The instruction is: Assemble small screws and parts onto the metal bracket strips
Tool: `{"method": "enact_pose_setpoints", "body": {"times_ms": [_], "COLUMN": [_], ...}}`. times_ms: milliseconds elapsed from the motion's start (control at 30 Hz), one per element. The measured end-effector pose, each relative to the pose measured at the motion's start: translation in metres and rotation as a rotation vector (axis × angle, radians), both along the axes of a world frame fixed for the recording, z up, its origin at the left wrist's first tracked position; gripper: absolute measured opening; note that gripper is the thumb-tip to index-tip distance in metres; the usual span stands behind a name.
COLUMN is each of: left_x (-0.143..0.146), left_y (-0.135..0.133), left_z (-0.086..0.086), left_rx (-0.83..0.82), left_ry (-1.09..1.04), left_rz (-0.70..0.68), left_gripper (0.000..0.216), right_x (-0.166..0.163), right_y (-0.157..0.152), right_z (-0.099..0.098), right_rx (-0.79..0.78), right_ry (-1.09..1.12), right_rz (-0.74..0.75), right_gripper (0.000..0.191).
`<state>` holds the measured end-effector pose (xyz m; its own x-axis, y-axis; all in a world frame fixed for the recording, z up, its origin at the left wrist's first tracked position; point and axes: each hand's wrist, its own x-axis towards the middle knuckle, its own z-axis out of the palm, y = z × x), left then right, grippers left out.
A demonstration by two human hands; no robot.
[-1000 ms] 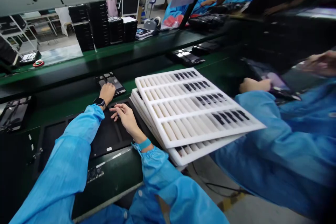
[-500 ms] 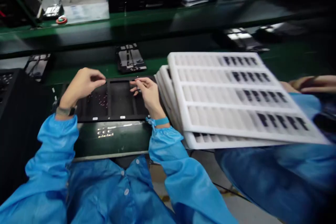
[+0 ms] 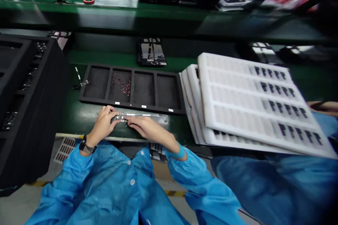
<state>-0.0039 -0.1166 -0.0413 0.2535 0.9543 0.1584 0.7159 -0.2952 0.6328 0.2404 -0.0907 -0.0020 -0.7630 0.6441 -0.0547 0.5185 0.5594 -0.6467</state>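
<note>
My left hand (image 3: 103, 123) and my right hand (image 3: 144, 128) meet at the near edge of the green bench. Fingertips of both hands pinch a small metal part (image 3: 121, 117) from either side. The part lies at the left end of a thin shiny strip (image 3: 151, 116) on the bench. Just beyond the hands sits a black tray (image 3: 182, 93) with four compartments. Small reddish pieces (image 3: 121, 84) are scattered in its second compartment. I wear blue sleeves, a watch on the left wrist and a blue band on the right.
A stack of white foam trays (image 3: 211, 119) holding dark parts lies to the right. Tall black stacked trays (image 3: 26, 112) stand at the left. Tweezers (image 3: 78, 75) lie by the black tray. A dark device (image 3: 151, 52) sits on the belt behind. A co-worker's blue sleeve (image 3: 269, 182) is at the right.
Both hands have drawn back from the black tray to the bench's near edge and come together on the small part. The view has tilted down and shifted left.
</note>
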Motion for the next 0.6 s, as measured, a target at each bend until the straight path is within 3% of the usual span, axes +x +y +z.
{"method": "enact_pose_setpoints", "body": {"times_ms": [100,267,600], "left_x": [-0.001,0.002,0.006], "left_y": [0.005,0.008,-0.001], "left_z": [0.0,-0.001,-0.012], "left_rx": [-0.032,-0.119,-0.034], "left_ry": [-0.043,-0.113,-0.198], "left_rz": [0.0,-0.016,0.019], "left_gripper": [0.023,0.028,0.022], "right_x": [-0.004,-0.012,-0.023], "right_y": [-0.012,-0.018,-0.02], "right_z": [-0.008,0.004,0.018], "right_rx": [0.074,0.103,0.063], "right_ry": [-0.133,-0.342,-0.404], "right_rz": [-0.014,0.036,0.003], "right_gripper": [0.029,0.038,0.049]}}
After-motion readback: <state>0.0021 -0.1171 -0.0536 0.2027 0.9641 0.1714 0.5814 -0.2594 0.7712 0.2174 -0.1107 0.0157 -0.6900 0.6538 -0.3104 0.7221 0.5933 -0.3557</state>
